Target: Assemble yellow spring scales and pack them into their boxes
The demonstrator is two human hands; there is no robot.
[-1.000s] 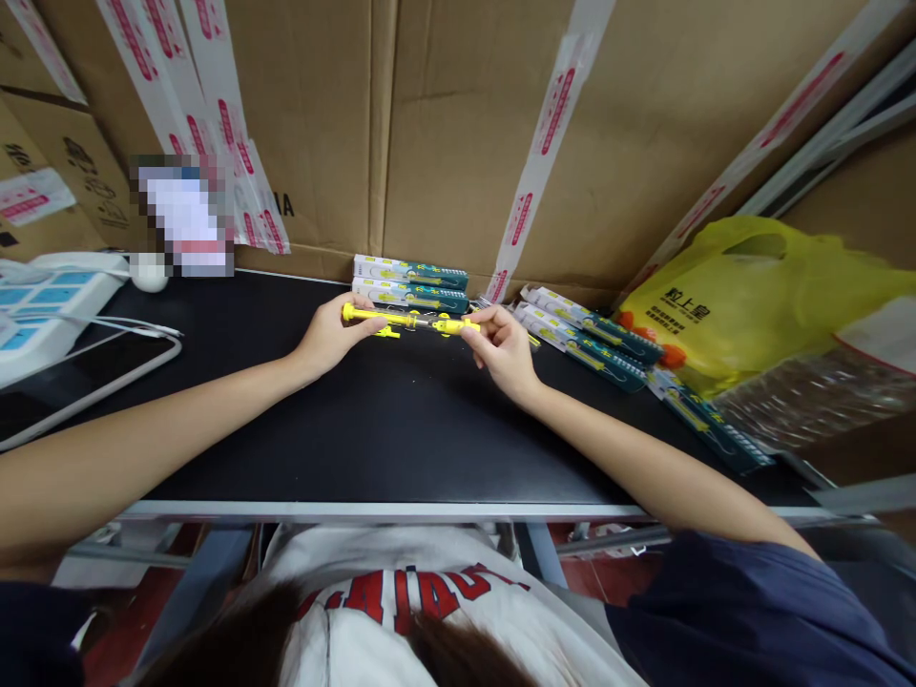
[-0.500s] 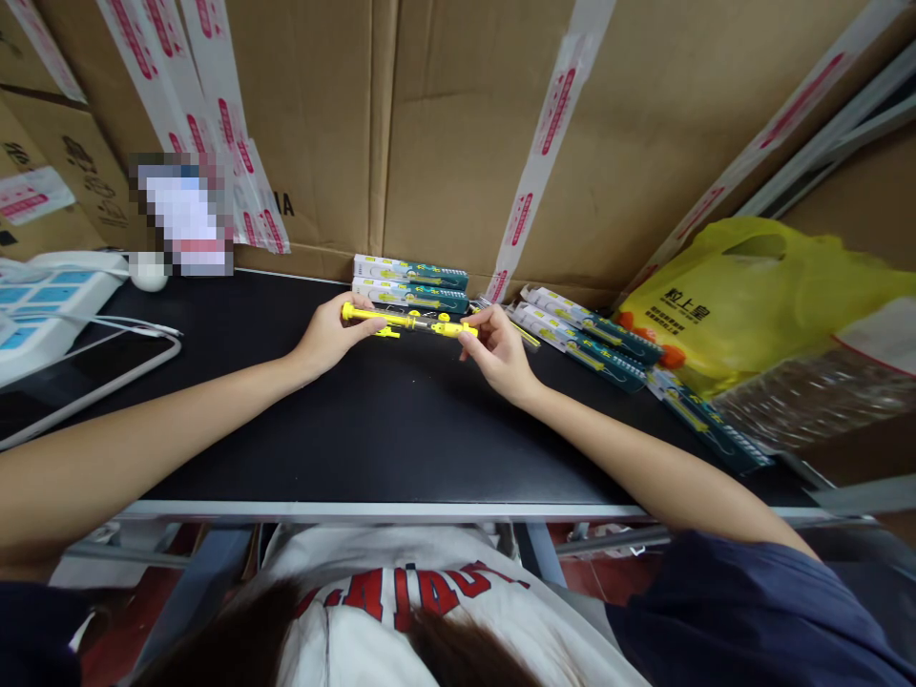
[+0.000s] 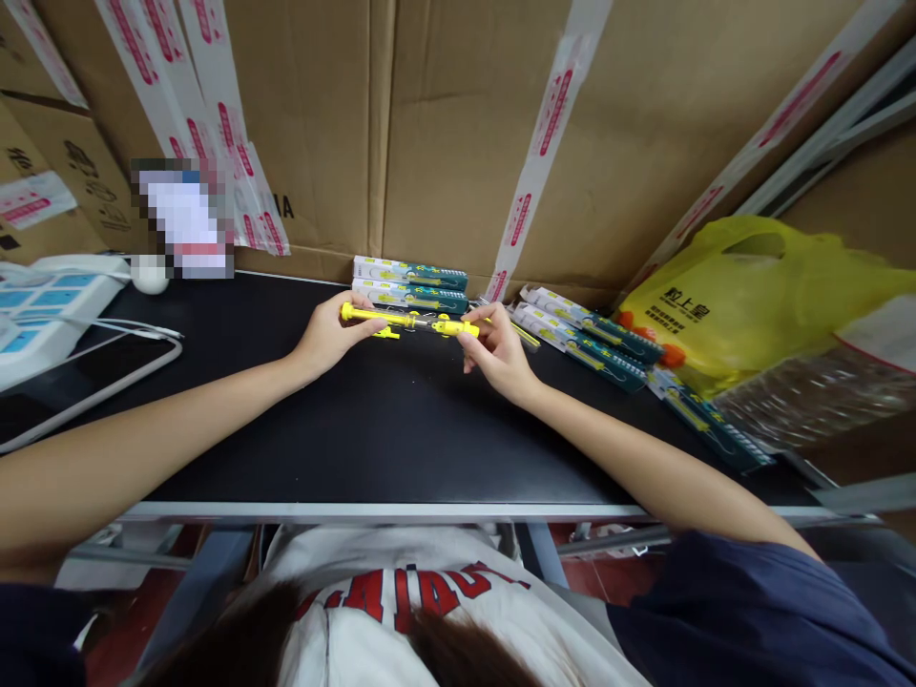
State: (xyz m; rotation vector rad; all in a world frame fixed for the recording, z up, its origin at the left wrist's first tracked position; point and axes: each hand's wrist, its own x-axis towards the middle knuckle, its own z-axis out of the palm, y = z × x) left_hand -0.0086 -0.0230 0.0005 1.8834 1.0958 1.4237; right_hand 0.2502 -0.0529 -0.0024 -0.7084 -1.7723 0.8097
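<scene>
Between my two hands a slim yellow tool (image 3: 407, 321) with a metal middle is held level above the black table. My left hand (image 3: 333, 334) has its thumb and fingers closed on the tool's left end. The thumb and forefinger of my right hand (image 3: 503, 355) pinch its yellow right end. Small yellow parts (image 3: 387, 334) and dark hooked pieces lie just behind and below the tool, partly covered by it. Two slim white and green boxes (image 3: 410, 295) lie right behind my hands.
More slim boxes (image 3: 579, 345) lie to the right, beside a yellow plastic bag (image 3: 751, 296). A white power strip (image 3: 64, 286), cables and a tablet-like device (image 3: 78, 382) are at the left. Cardboard (image 3: 458, 124) stands along the back. The table's front edge (image 3: 401, 510) is near my body.
The tool's right end and my right hand have shifted very slightly. Both hands keep the same hold.
</scene>
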